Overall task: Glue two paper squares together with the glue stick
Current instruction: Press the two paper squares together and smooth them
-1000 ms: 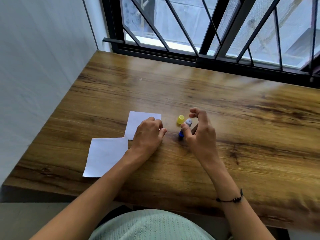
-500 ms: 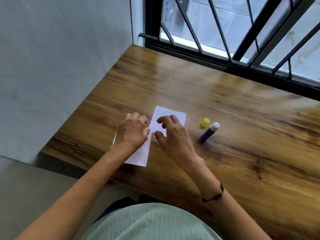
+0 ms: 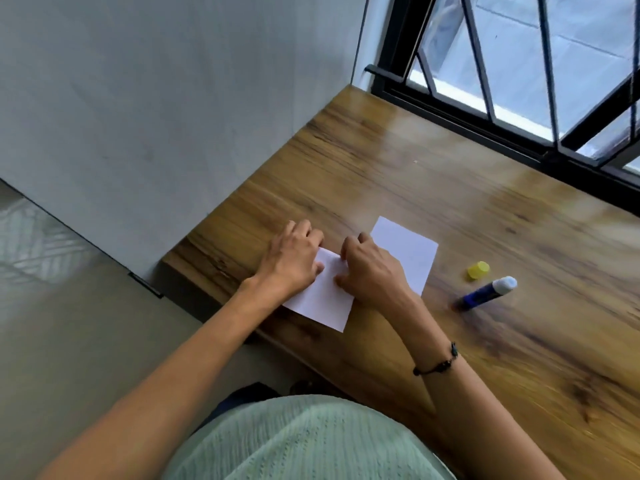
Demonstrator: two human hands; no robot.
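The left hand (image 3: 292, 259) lies knuckles up on the near paper square (image 3: 322, 299), its fingers curled over the sheet's far-left corner; whether they pinch the edge or only press it flat cannot be told, since the tips are hidden. The right hand (image 3: 372, 271) rests just at three o'clock of the left, fingers bent and close together, its fingertips on the near square's far edge and its palm covering the place where this sheet meets the far paper square (image 3: 410, 251). That second sheet runs out toward one o'clock from under the right hand.

Both squares lie near the table (image 3: 433, 174) edge at its left corner, so a careless drag could push the near one over the lip. A lift by one corner could also crease it, and the glued faces may meet askew.

The glue stick (image 3: 485, 294) lies uncapped on its side at three o'clock, well apart from both hands, tip bare; it could dry or roll. Its yellow cap (image 3: 479, 270) sits just beyond it.
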